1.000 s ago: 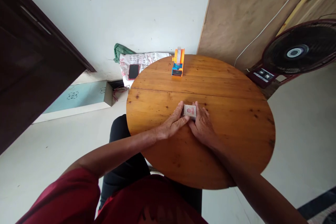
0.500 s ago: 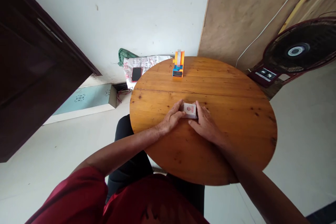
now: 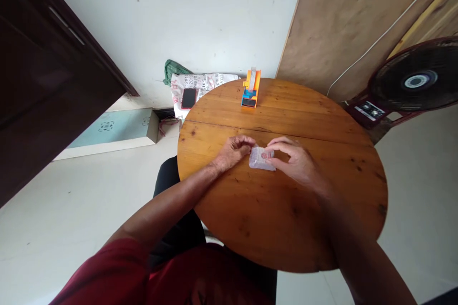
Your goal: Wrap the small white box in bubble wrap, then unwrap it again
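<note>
A small pale card pack with a red mark lies on the round wooden table, near its middle. My right hand curls over the pack's right side, fingers and thumb pinching it. My left hand is at the pack's left edge, fingers bent inward and fingertips touching that edge. Both forearms reach in from the near side of the table.
An orange and blue tape dispenser stands at the table's far edge. Behind the table a printed sack carries a dark phone. A fan sits at the right, a dark cabinet at the left.
Both hands were flat against the pack's sides; now the fingers have curled and the right hand pinches the pack from above. The pack looks slightly turned.
</note>
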The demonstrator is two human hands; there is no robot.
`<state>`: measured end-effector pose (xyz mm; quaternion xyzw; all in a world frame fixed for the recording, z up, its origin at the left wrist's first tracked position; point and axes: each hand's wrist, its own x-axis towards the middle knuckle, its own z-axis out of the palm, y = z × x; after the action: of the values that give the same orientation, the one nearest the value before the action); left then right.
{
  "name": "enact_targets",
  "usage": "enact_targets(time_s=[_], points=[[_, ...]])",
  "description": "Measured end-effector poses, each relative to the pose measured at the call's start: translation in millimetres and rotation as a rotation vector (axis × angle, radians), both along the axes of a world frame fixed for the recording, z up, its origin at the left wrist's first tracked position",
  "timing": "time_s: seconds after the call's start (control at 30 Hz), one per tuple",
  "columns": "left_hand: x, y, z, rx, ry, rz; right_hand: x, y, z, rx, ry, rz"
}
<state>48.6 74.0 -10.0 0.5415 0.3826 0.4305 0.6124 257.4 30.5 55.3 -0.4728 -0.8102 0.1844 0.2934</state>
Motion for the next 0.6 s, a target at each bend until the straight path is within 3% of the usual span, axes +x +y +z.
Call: enact_targets(time_s=[0.33,0.6], points=[[0.2,-2.2,-2.3,0.063,0.080,-0.005,-4.5,0.2,-17.2,0.259,-0.166,-0.046],[-0.2,-1.7,-1.9,0.052,0.055,0.002,-6.8,1.9,-16.5,0.293,-0.186,-0.094]])
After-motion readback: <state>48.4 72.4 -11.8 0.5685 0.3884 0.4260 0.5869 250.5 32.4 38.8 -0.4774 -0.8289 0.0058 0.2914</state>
